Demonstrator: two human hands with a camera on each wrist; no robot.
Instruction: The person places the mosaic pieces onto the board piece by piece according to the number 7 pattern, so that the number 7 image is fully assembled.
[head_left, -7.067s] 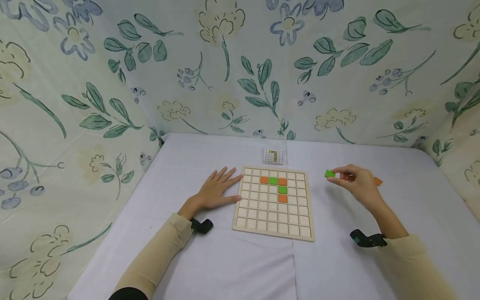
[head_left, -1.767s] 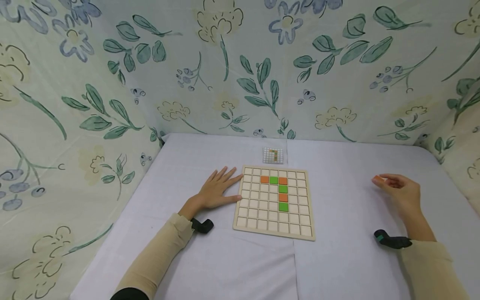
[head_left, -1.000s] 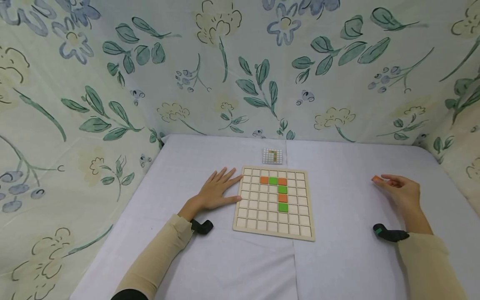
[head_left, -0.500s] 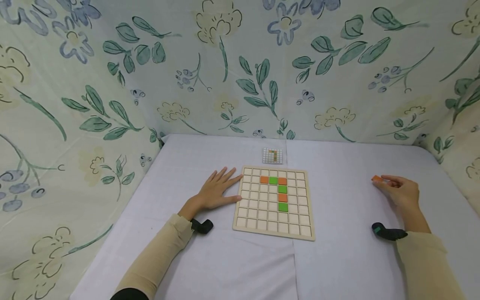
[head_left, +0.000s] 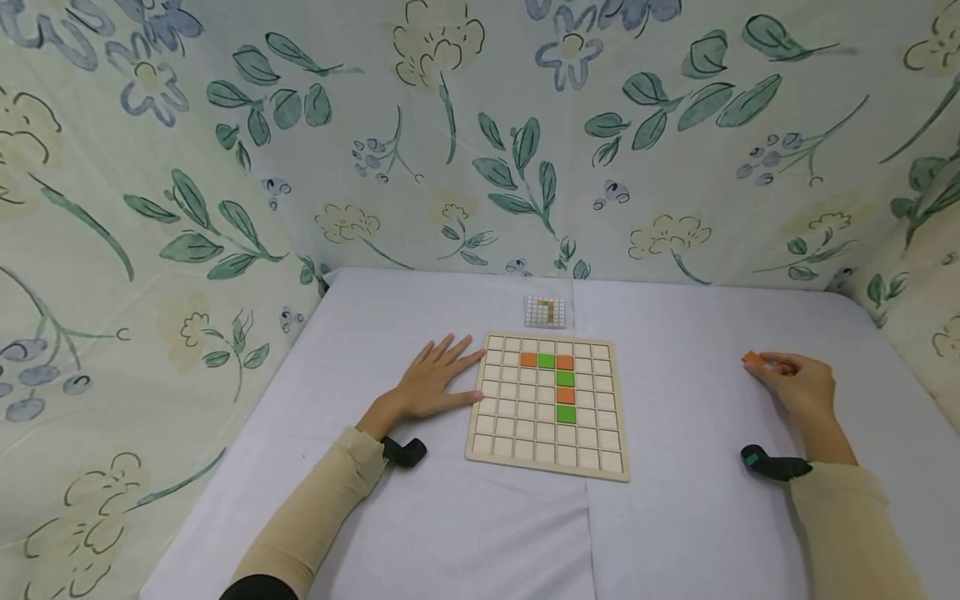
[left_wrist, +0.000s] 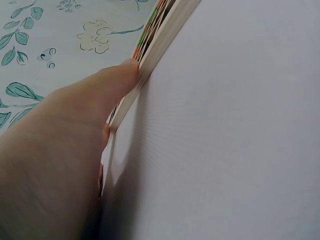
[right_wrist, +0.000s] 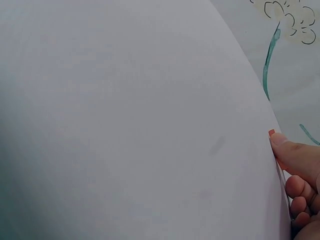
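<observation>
A wooden grid board [head_left: 525, 468] lies mid-table, with orange and green square tiles in some of its cells. Three tiles form a row near the top, and from the row's right end a column runs down to a green tile [head_left: 566, 414]. My left hand [head_left: 435, 385] is spread on the cloth, its thumb and index fingertip touching the board's left edge. Off to the right, my right hand [head_left: 802, 383] pinches an orange tile [head_left: 753, 358] between thumb and fingers, low over the cloth. Part of that tile is hidden by the thumb in the right wrist view.
Behind the board lies a small card [head_left: 545, 312] printed with a grid and a coloured pattern. White cloth [head_left: 675, 533] covers the table, with a crease running in front of the board. A floral curtain [head_left: 480, 192] hangs behind and along the sides.
Earlier, my right hand held a green tile beside the board; that tile now ends the column. The hand has since moved right and taken an orange tile. My left hand is still.
</observation>
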